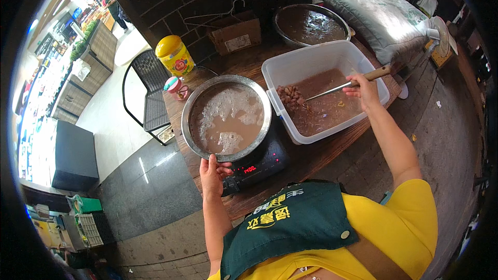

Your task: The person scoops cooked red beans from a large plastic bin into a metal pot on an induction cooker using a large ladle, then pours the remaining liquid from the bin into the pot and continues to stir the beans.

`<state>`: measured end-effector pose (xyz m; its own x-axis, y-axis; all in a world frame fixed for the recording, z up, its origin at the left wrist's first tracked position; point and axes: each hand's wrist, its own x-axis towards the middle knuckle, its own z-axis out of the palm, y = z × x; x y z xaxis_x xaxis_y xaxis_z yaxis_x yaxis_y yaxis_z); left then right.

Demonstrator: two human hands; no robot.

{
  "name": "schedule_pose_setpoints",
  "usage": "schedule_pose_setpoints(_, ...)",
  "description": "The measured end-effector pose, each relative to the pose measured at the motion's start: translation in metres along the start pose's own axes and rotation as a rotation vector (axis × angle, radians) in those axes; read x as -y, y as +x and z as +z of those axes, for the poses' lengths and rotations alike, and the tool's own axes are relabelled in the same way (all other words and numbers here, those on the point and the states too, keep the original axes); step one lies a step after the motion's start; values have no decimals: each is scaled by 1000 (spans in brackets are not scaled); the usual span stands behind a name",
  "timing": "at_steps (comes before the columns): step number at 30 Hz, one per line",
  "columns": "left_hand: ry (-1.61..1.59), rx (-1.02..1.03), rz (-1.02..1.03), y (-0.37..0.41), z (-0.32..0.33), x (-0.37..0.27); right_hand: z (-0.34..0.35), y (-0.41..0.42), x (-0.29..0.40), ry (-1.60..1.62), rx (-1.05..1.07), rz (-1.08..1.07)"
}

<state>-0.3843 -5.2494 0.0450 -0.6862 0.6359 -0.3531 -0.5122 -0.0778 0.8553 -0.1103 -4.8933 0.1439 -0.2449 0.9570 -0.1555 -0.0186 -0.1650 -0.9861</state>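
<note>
My left hand (214,173) grips the near rim of a round metal basin (187,140) filled with foamy brown liquid. The basin sits on a black induction cooker (253,163) with a lit red display. In my right hand (363,91) is the wooden handle of a long metal utensil (330,90), held slantwise over a clear plastic tub (327,138). The utensil's far end reaches a heap of brown chunks (291,98) at the tub's left side; its shape there is hidden. Brown liquid with small floating bits covers the rest of the tub's bottom.
Behind the tub stands another basin (277,27) of dark liquid, beside a large silvery bag (377,19). A yellow lidded canister (175,56), a pink container (177,87) and a cardboard box (236,33) stand on the wooden table (249,66). A black chair (149,93) is at left; a person stands far off.
</note>
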Motion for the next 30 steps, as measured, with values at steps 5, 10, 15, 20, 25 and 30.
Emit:
schedule_pose_setpoints(5,-9,-16,1,0,3,-1,-18,7,27,-37,43,-11)
schedule_pose_setpoints(10,-11,4,10,-1,-1,3,-18,3,72,-119,90,-92)
schedule_pose_setpoints(15,-21,11,3,0,-1,3,-5,4,111,-118,121,-192)
schedule_pose_setpoints(20,-37,38,12,0,0,1,32,-8,139,-148,242,-285)
schedule_pose_setpoints(25,-24,33,1,2,-3,2,81,-20,124,-123,405,-216)
schedule_pose_setpoints(30,-7,21,1,-3,0,-1,126,-50,87,-109,502,-152)
